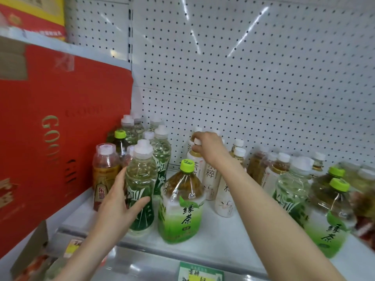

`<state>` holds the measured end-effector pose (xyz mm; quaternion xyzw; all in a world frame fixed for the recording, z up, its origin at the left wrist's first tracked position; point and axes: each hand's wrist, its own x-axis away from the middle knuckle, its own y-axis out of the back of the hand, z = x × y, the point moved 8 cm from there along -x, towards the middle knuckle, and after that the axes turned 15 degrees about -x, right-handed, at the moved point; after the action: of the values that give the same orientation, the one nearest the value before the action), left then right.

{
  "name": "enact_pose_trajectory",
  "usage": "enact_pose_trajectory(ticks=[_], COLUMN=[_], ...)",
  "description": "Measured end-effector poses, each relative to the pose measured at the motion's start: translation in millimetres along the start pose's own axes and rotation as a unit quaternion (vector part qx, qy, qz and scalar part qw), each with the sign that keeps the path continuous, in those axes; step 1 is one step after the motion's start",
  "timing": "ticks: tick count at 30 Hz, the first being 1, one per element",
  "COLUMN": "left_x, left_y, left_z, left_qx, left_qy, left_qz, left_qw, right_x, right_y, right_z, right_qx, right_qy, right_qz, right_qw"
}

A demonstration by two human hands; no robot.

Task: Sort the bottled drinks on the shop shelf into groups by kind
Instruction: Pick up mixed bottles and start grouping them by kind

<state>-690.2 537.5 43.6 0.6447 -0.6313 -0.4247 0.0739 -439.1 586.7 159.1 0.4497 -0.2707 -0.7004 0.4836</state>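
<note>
Head view only. Shop shelf, white pegboard back, red carton hard against the left end.

Left end: grips with the left hand a clear green-label bottle, upright at the front of the shelf; fingers curled round its lower body. Behind it, a cluster of like clear bottles, apparently gathered already. Strays among them: an orange-label bottle just beside the carton, and a dark lime-capped bottle further back.

Centre: pinches with the right hand the white cap of a pale-label tea bottle near the pegboard; fingers closed on the cap. Cannot tell whether lifted or standing. Close round it, a group of pale tea bottles, touching or nearly so. In front, a large green-tea bottle, alone between the two groups.

Right end, partly blurred: amber white-capped bottles, a second clear green-label bottle, two green-tea bottles with lime caps, all intermingled.

Judged roughly midway. Done, by the look: clear bottles massed left, pale teas massed centre. Left to do: bring the stray clear bottle across from the right, unite the green teas, place the orange-label one, untangle the right end.
</note>
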Motion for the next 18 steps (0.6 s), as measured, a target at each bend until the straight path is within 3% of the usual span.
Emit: enact_pose_trajectory(ticks=[4, 6, 9, 11, 14, 18], left_x=[1, 1, 1, 0, -2, -1], left_y=[-1, -1, -1, 0, -1, -7], left_z=[7, 8, 9, 10, 12, 7], left_qx=[-0.005, -0.010, -0.017, -0.020, -0.020, -0.012], left_qy=[0.020, 0.020, 0.022, 0.025, 0.022, 0.015], left_qz=[0.002, 0.002, 0.004, 0.005, 0.010, 0.026], left_qw=[1.000, 1.000, 1.000, 0.999, 1.000, 0.999], right_x=[-12, 2, 53, 86, 102, 102], right_y=[-7, 5, 51, 70, 54, 43], right_z=[-5, 3, 0, -33, -89, -79], right_qx=[0.071, 0.050, 0.000, 0.012, -0.034, -0.095], right_qy=[0.005, 0.048, 0.089, 0.003, -0.151, -0.110], right_qz=[-0.015, -0.055, -0.233, -0.297, -0.195, -0.178], right_qw=[0.997, 0.996, 0.968, 0.955, 0.968, 0.973])
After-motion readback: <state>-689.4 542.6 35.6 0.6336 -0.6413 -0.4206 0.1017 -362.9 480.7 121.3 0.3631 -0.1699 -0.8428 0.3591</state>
